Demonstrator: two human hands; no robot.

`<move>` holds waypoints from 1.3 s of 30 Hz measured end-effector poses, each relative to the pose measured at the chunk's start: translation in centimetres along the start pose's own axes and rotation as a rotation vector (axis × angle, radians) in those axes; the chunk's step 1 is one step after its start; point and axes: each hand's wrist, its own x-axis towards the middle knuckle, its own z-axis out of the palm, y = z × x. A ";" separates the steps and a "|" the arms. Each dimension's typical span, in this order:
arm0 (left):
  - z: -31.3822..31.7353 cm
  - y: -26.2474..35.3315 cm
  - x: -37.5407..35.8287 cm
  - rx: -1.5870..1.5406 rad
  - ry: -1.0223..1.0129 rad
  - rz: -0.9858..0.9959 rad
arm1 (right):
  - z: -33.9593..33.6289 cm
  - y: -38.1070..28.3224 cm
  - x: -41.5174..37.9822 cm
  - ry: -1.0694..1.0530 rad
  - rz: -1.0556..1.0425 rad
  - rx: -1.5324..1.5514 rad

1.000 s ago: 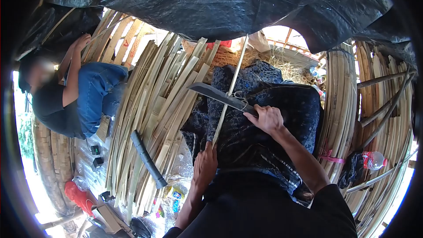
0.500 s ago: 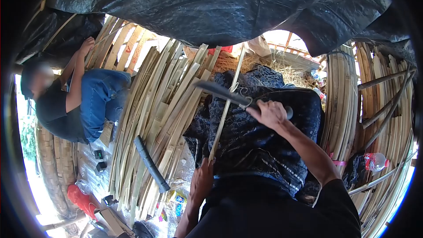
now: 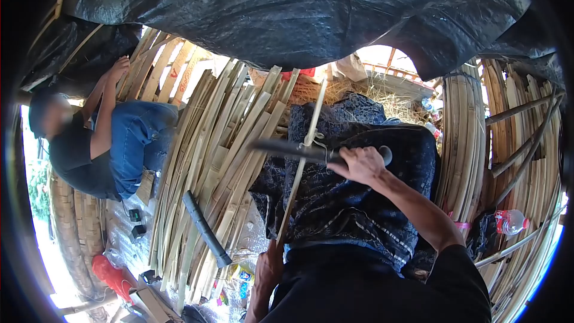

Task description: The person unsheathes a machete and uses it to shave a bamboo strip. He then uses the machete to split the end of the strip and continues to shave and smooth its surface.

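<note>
In my right hand [image 3: 362, 164] is the handle of a large dark knife [image 3: 287, 148], its blurred blade pointing left across a long, thin bamboo strip [image 3: 299, 173]. My left hand [image 3: 270, 261] grips the lower end of that strip near my waist. The strip slants up and away from me, and pale curled shavings [image 3: 318, 139] cling to it beside the blade. Under the strip, dark patterned cloth [image 3: 359, 203] covers my lap and legs.
Many split bamboo strips [image 3: 203, 161] lie at the left, with a dark sheath-like tube [image 3: 206, 229] on them. Beyond sits another person [image 3: 89, 149] with raised hands. Bamboo bundles [image 3: 463, 143] and a plastic bottle [image 3: 510, 221] are at the right. Black sheeting [image 3: 287, 12] hangs above.
The knife has moved down along the strip, and its blade is now closer to level. My left hand has moved slightly down and toward me with the strip's lower end.
</note>
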 end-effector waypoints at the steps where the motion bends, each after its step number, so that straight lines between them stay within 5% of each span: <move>1: -0.1 0.1 -0.1 0.033 -0.018 -0.024 | -0.1 -0.6 -0.7 -0.054 -0.064 0.026; 3: -0.2 -0.1 -1.0 -0.003 -0.036 -0.035 | -0.1 -0.4 -1.2 -0.161 -0.090 0.026; 7: -1.1 0.1 -1.7 -0.051 -0.070 -0.111 | -0.7 5.4 1.5 -0.008 0.163 -0.143; 11: -0.4 -1.5 -2.0 -0.013 -0.064 -0.116 | -0.4 4.5 1.3 0.033 0.068 -0.080; 15: -1.0 -1.1 -2.2 -0.057 -0.090 -0.103 | -0.7 2.5 -0.8 -0.191 -0.212 -0.036; 16: -1.0 -1.3 -2.5 0.027 -0.080 -0.068 | -0.8 3.3 -0.2 -0.330 -0.161 -0.029; 17: -1.1 -1.4 -2.8 0.033 -0.081 -0.068 | -0.4 4.7 0.0 -0.147 -0.120 -0.080; 19: -1.3 -1.1 -3.5 0.012 -0.093 -0.104 | -1.0 7.6 1.8 -0.129 0.227 -0.082; 20: -1.4 -0.7 -3.1 0.022 -0.120 -0.127 | -1.0 7.5 1.8 -0.128 0.226 -0.083; 23: -1.1 -0.9 -2.6 0.028 -0.094 -0.091 | -1.0 6.8 2.4 0.067 0.162 -0.146; 25: -1.4 -0.6 -2.1 0.016 -0.103 -0.086 | -2.6 5.6 1.9 -0.204 0.144 0.006; 27: -1.4 -0.1 -2.0 -0.018 -0.114 -0.103 | -1.6 5.1 0.3 -0.092 -0.173 -0.068; 29: -1.5 -0.5 -2.4 0.029 -0.135 -0.083 | -1.9 5.7 0.2 -0.221 -0.235 -0.083; 33: -1.7 -1.0 -3.5 0.026 -0.110 -0.045 | -2.6 11.1 2.3 -0.149 0.342 -0.072; 35: -1.7 -1.0 -2.9 0.055 -0.146 -0.100 | -1.7 11.8 2.1 0.014 0.240 -0.135; 39: -0.4 -3.2 -3.4 -0.031 -0.095 -0.070 | -3.3 9.4 1.4 -0.176 0.178 -0.032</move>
